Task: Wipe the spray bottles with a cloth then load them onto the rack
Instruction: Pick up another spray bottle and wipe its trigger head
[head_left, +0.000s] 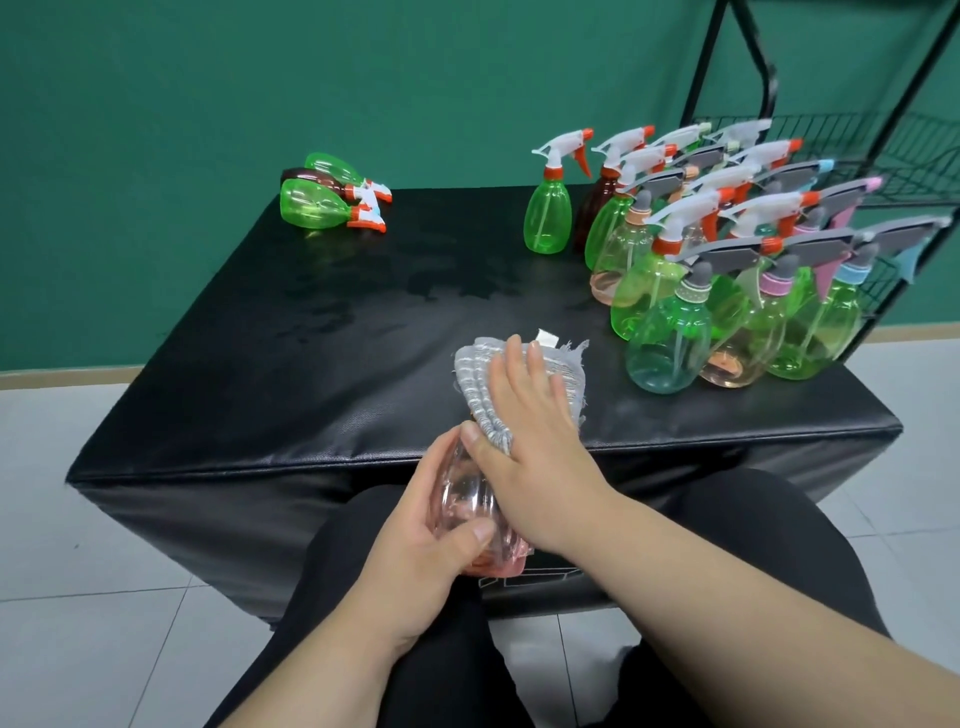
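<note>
Holds the pink bottle (462, 499) in the left hand (431, 530), fingers curled round its base, over the lap just off the table (311, 338) edge. Clasps the cloth (480, 379) over its top end with the right hand (524, 415). Risks squeezing the slick bottle out of that single grip by rubbing hard. Risks snagging frayed cloth on the covered trigger. Risks toppling the crowded standing bottles (701, 260) when reaching past them to the rack (883, 150).
</note>
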